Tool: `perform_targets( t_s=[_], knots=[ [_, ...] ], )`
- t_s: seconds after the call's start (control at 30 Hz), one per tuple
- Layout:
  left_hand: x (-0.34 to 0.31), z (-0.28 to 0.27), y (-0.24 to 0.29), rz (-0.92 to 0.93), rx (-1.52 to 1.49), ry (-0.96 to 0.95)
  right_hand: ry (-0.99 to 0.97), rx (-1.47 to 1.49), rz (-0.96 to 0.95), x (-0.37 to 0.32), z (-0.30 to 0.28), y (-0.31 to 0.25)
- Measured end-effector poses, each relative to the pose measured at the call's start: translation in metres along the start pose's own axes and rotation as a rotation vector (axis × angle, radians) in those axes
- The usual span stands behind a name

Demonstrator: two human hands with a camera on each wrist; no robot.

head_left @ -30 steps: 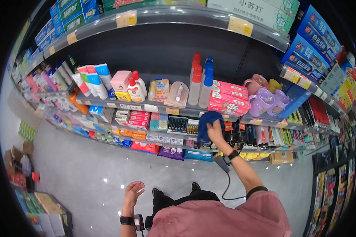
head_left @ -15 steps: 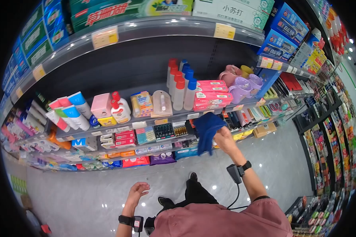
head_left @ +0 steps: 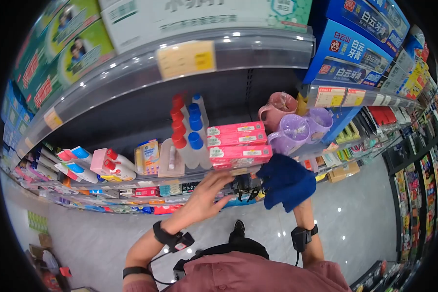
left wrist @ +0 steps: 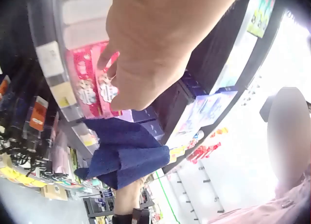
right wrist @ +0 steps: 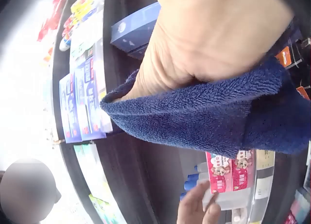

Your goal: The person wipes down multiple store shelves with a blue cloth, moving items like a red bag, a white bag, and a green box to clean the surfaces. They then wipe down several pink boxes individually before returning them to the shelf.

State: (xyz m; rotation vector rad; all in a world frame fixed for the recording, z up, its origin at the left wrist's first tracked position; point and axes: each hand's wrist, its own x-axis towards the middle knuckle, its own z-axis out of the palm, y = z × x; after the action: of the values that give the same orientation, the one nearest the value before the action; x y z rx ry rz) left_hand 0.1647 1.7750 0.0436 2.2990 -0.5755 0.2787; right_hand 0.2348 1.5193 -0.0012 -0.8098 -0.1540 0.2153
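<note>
A dark blue cloth (head_left: 289,182) drapes over my right hand (right wrist: 209,44), which grips it; the cloth hides the fingertips. It hangs before the shelf, below the purple cups (head_left: 292,134). My left hand (head_left: 204,197) reaches to the shelf edge with fingers spread, just below the stacked pink boxes (head_left: 238,153). In the left wrist view its fingers lie over the front of the pink boxes (left wrist: 87,93); whether they touch is unclear. Red- and blue-capped bottles (head_left: 194,155) stand left of the boxes.
Blue toothpaste boxes (head_left: 348,53) and a white-green carton (head_left: 194,17) sit on the upper shelf (head_left: 258,48), which juts out above. A pink cup (head_left: 280,109) stands behind the purple ones. Tubes and lotion bottles (head_left: 119,165) are farther left.
My left hand has risen from beside the body to the shelf edge. The right hand has carried the cloth rightward, under the cups. The head view has come closer to the shelf.
</note>
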Motion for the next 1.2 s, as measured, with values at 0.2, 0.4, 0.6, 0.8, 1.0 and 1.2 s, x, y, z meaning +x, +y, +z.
perform_targets(
  t_s=[0.2,0.4,0.6,0.8,1.0,1.2],
  knots=[
    [0.106,0.017,0.000,-0.096,0.428,-0.014,-0.127,-0.328,-0.112,0.010,-0.024,-0.018],
    [0.141,0.006,-0.014,-0.377,0.532,-0.361,-0.079,-0.094,0.026,0.014,-0.054,-0.020],
    [0.144,0.006,-0.019,-0.353,0.488,-0.304,-0.072,0.297,0.246,0.032,-0.072,0.003],
    [0.138,0.007,-0.021,-0.274,0.469,-0.167,-0.060,0.240,0.165,0.053,-0.069,0.007],
    [0.134,-0.003,-0.007,-0.241,0.403,-0.060,0.006,0.267,0.136,0.057,-0.076,0.011],
    [0.130,-0.006,0.004,-0.150,0.236,0.078,-0.242,0.248,0.176,0.048,-0.072,0.011]
  ],
)
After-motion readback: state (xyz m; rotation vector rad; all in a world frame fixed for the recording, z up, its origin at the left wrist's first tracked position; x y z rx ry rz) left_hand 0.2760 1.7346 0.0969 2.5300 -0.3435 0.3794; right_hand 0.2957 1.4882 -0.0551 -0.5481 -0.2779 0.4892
